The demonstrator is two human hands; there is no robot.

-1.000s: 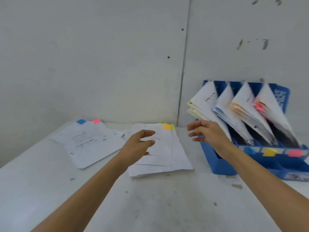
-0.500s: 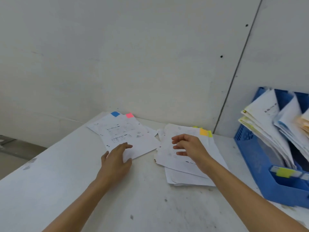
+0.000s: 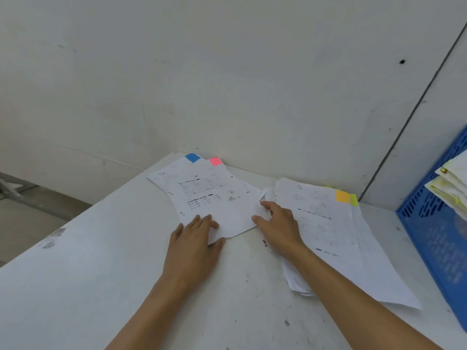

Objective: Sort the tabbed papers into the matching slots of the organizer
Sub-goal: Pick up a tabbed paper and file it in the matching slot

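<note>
Eyes on the left pile of tabbed papers (image 3: 214, 203): it lies at the far side of the white table (image 3: 101, 274), close to the wall (image 3: 227, 84), fanned a little, with a printed sheet of small tables on top. A blue tab (image 3: 192, 157) and a pink tab (image 3: 215, 161) stick out side by side at its far edge.

The left hand (image 3: 193, 246) is on the near corner of that top sheet, fingers laid out fairly straight and pressing down on the paper, thumb out along the near edge. Whether the thumb has slipped under the sheet cannot be told. The right hand (image 3: 279, 226) is at the sheet's right edge, fingers loosely spread and only lightly bent, tips touching the paper's border; nothing is gripped.

The right forearm crosses a second pile (image 3: 333, 238) just beside the first, their corners nearly meeting. This one carries an orange tab (image 3: 342, 197) and a yellow-green tab (image 3: 354, 200) at its far right corner, and its lower sheets spread towards the near side.

Further right, at the frame's edge, stands the blue organizer (image 3: 434, 223) with its perforated side wall, only partly in view. Filed sheets (image 3: 449, 188) with yellowish edges lean out over its rim. Which slot they sit in cannot be made out.

Off the table's left edge, a grey floor (image 3: 25, 210) shows.
</note>
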